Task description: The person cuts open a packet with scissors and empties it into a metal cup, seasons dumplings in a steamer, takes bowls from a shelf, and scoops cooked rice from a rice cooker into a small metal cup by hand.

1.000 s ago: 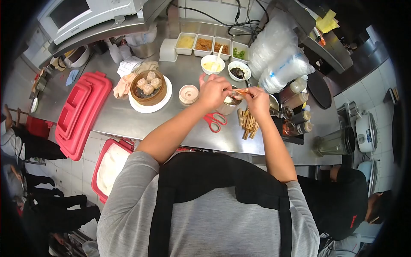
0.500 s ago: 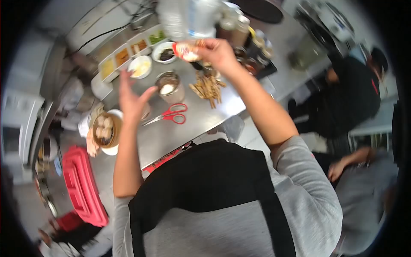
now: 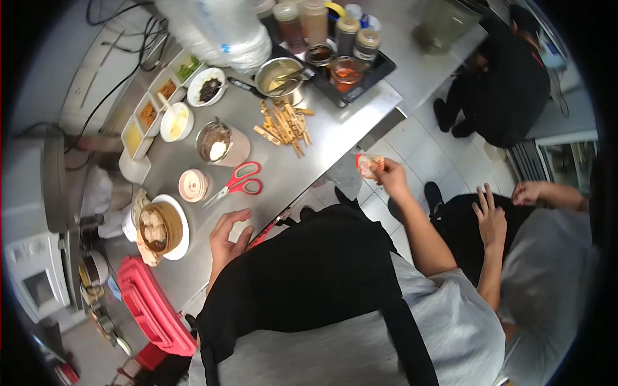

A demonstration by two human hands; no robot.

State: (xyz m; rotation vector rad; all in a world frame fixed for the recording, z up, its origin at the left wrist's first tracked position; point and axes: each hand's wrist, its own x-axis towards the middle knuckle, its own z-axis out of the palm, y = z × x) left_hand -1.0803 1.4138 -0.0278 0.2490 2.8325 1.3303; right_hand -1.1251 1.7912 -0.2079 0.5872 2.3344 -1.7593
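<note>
My right hand [image 3: 393, 177] grips a small red-and-white packet [image 3: 369, 166], out past the counter's edge and above the tiled floor. My left hand [image 3: 226, 239] is empty at the front edge of the counter, thumb and fingers apart. Close to it lie red-handled scissors [image 3: 246, 186], blades pointing left. Behind them stands a metal canister [image 3: 236, 149] with a white lump and brown contents. A small round pink-and-white tub [image 3: 193, 185] is left of the scissors. Farther left, a bamboo steamer [image 3: 172, 226] holding dumplings sits on a white plate [image 3: 185, 239].
Wooden clothespins [image 3: 283, 125] lie near a metal pot [image 3: 277, 69] and a black tray [image 3: 386, 67] of bottles and jars. White bowls [image 3: 183, 131] and topping containers [image 3: 145, 119] line the back. A co-worker's hand [image 3: 492, 222] is at right; another person [image 3: 508, 83] stands beyond.
My right hand has carried the packet from above the counter to beyond its right edge. My left hand has drawn back to the front edge. The view has shifted.
</note>
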